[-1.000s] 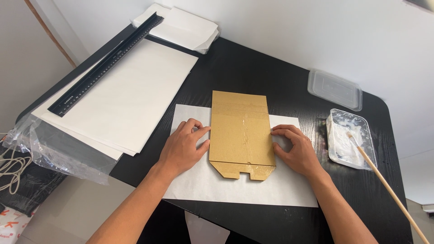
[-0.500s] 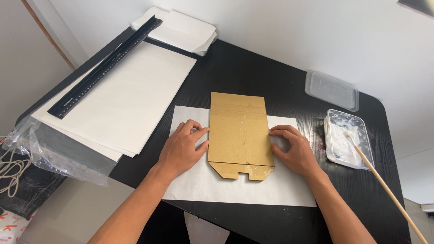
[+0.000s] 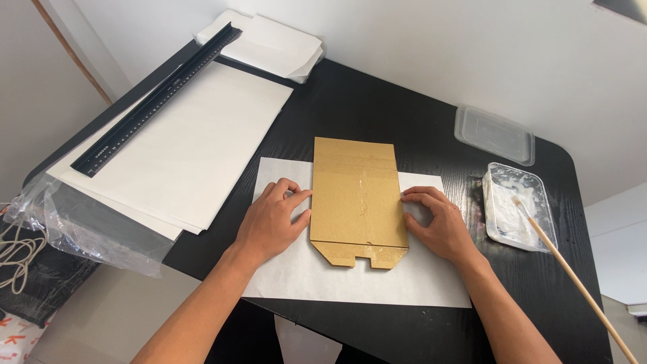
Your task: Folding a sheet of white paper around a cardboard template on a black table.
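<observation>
Folded brown cardboard piece (image 3: pixel 357 202): flat on a white paper sheet (image 3: pixel 350 276) near the front edge of the black desk (image 3: pixel 377 114), notched flap end toward the person.

Left hand (image 3: pixel 273 222): palm down on the sheet, fingers curled loosely, fingertips touching the cardboard's left edge; gripping nothing.

Right hand (image 3: pixel 438 222): palm down on the sheet, fingers bent, fingertips pressed against the cardboard's right edge; gripping nothing.

Large white sheets (image 3: pixel 182 145): stacked along the desk's left edge, a black ruler (image 3: pixel 158 98) lying across them.

Clear tub of white paste (image 3: pixel 517 205): at the right edge, a wooden stick (image 3: pixel 573 273) resting in it.

Clear lid (image 3: pixel 494 133): just beyond the tub, toward the back right corner.
</observation>
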